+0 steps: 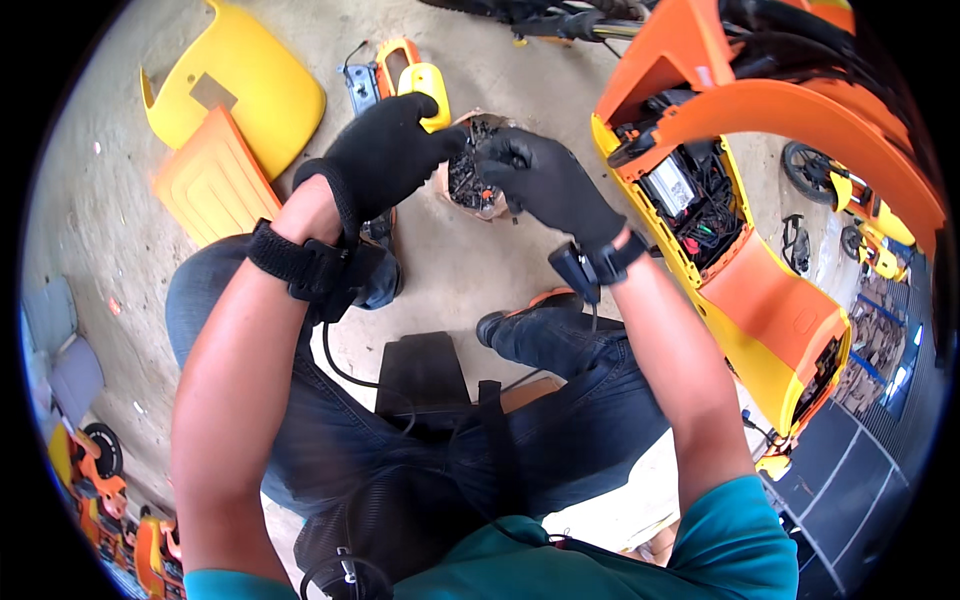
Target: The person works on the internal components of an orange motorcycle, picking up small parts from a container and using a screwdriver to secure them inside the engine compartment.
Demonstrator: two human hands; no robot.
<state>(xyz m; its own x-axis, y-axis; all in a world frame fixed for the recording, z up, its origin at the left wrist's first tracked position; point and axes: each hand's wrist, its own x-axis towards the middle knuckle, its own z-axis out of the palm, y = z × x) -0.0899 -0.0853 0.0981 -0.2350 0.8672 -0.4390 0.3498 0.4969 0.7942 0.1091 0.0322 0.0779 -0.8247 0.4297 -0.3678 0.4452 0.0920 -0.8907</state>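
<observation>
Both my hands wear black gloves. My left hand is held over a small open container of dark screws on the concrete floor, its fingertips near the container's left rim. My right hand pinches small dark pieces at the container's right side, fingers curled together. What exactly sits between those fingers is too small to tell. Each wrist carries a black strap. I sit with my legs in dark jeans below the hands.
An orange and yellow scooter body with exposed wiring stands at the right. Two yellow and orange panels lie on the floor at upper left. A yellow and orange tool lies behind the container. More scooters show at lower left.
</observation>
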